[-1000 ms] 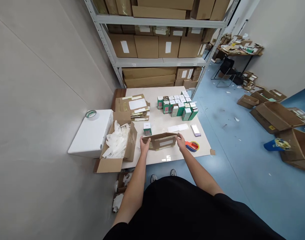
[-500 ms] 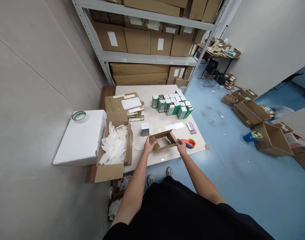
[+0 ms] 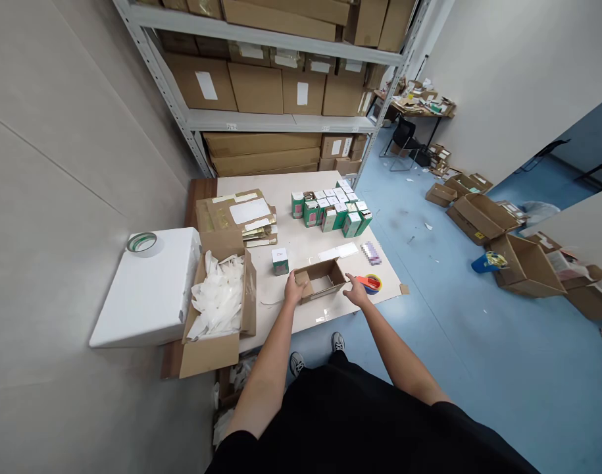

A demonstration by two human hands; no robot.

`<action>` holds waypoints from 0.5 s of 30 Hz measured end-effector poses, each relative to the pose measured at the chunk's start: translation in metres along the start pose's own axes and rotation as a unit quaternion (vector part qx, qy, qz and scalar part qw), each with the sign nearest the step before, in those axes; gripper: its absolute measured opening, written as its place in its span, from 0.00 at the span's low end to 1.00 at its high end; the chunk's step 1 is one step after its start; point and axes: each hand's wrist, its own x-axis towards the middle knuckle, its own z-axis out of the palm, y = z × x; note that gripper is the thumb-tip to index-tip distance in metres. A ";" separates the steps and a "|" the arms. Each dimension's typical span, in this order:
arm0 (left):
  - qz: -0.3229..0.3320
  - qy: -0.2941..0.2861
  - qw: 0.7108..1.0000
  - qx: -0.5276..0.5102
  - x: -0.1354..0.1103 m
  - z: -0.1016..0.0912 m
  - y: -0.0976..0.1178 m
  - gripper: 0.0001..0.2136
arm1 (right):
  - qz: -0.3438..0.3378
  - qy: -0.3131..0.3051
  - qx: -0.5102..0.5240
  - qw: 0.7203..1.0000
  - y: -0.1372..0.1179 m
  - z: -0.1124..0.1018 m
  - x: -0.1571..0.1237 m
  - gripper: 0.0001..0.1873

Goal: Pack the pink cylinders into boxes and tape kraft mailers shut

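Note:
A small open cardboard box (image 3: 322, 294) sits near the front edge of the table, its brown flap folded in at the left end. My left hand (image 3: 293, 288) grips that left end, fingers outside and thumb at the flap. Just off the box's right end, my right hand (image 3: 354, 291) has its fingers apart and holds nothing. Right beside it lies an orange tape dispenser (image 3: 370, 284) with a roll of tape. One green and white carton (image 3: 279, 261) stands behind the box to the left. White paper strips (image 3: 337, 251) lie behind the box.
Several green and white cartons (image 3: 330, 209) stand grouped at the back right of the table. Flattened cardboard (image 3: 222, 214) lies at the back left. A large box (image 3: 250, 293) of white packing material and a white block (image 3: 143, 289) with a tape roll stand left. Shelving rises behind.
My right hand has come away from the box, which both hands held before. The box now sits squarer with its ends upright. The view has shifted slightly.

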 end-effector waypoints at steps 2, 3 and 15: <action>-0.006 0.004 1.000 0.004 0.001 -0.001 0.000 0.34 | -0.019 -0.040 0.031 0.999 0.002 -0.006 0.010 0.41; -0.010 0.004 1.000 0.000 0.002 -0.001 0.001 0.33 | -0.032 -0.064 0.037 0.997 0.003 -0.007 0.015 0.41; -0.004 -0.035 0.996 -0.081 -0.002 -0.008 0.026 0.30 | -0.076 -0.127 0.054 0.987 0.018 -0.015 0.056 0.26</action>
